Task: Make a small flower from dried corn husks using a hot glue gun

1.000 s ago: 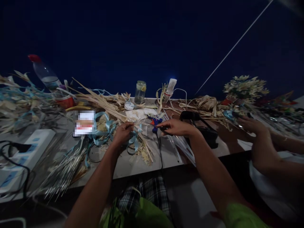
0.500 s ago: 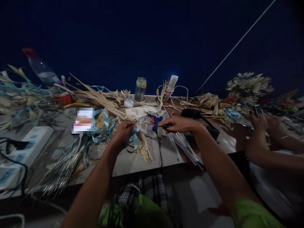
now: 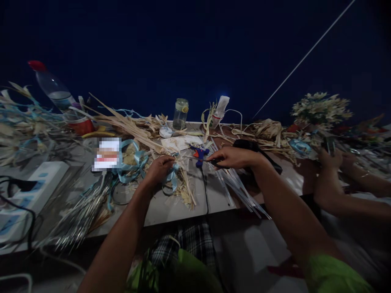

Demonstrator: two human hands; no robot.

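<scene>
My left hand is closed in a pinch above the table; what sits between its fingertips is too small to make out. Below and beside it lie a light blue ribbon and scraps of dry corn husk. My right hand is wrapped round a pair of scissors with dark handles, the thin blades pointing left toward my left hand. Behind the blades a blue glue gun with a red trigger rests on the table, its black cord running to the front edge.
Clear glue sticks lie below my right hand. To the left are a bundle of wires, a phone and a white power strip. A jar stands at the back. Another person's hands hold a phone at the right.
My right hand has shifted slightly right, and the scissor blades have drawn back a little. My left hand has barely moved. The other person's hands have moved slightly left.
</scene>
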